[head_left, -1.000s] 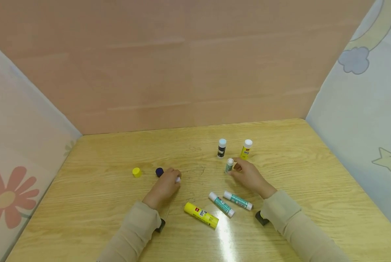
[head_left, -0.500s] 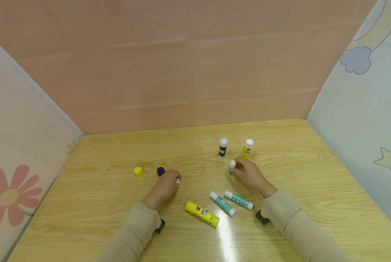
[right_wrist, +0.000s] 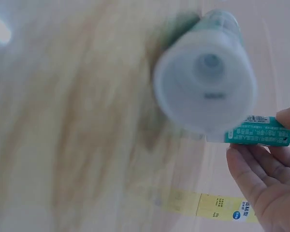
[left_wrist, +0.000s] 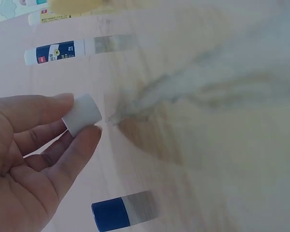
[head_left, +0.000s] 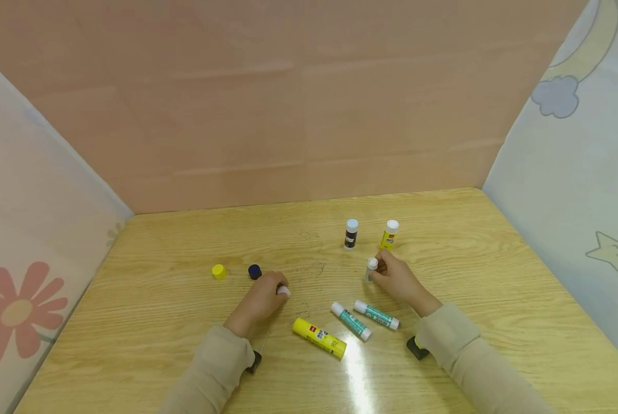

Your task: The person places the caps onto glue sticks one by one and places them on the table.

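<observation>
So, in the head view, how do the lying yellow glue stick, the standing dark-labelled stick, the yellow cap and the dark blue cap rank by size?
Largest to smallest:
1. Lying yellow glue stick
2. Standing dark-labelled stick
3. Yellow cap and dark blue cap: too alike to rank

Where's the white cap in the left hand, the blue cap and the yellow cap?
White cap (left_wrist: 83, 116): left wrist view, middle of its side.
Blue cap (head_left: 254, 272): head view, around its middle.
Yellow cap (head_left: 218, 273): head view, on its side.
</observation>
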Available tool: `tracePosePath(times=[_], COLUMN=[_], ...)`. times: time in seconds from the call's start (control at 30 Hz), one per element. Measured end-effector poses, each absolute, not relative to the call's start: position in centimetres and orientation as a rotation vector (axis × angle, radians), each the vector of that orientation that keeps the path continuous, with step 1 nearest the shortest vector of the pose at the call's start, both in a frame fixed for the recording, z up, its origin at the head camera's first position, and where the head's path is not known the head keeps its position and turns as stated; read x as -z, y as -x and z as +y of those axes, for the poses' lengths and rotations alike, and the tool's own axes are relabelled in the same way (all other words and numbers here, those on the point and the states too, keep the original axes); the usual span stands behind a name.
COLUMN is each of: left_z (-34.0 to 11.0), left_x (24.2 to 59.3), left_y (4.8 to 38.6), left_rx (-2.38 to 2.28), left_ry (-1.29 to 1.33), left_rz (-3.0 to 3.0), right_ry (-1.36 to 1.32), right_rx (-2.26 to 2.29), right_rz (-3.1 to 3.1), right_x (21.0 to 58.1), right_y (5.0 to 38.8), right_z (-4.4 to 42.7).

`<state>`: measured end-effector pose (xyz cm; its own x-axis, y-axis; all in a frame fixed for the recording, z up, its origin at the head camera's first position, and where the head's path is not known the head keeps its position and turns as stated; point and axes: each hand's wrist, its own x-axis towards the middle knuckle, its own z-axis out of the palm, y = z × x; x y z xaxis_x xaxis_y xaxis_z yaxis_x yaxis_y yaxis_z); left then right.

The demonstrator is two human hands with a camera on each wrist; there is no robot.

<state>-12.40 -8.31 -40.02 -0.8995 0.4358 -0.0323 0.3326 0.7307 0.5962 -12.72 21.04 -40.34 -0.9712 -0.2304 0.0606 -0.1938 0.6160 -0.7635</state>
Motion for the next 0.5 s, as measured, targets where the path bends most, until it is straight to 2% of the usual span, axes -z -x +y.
tracePosePath(times=[0.5], left_z=[-8.19], left_x=[39.81], left_y=[11.46], left_rx=[-1.039], left_ry=[-0.629], left_rz=[2.71], right_ry=[0.323], right_rx=[1.349], right_rz=[2.809], right_x=[40.26], right_y=[12.08], right_z=[20.67])
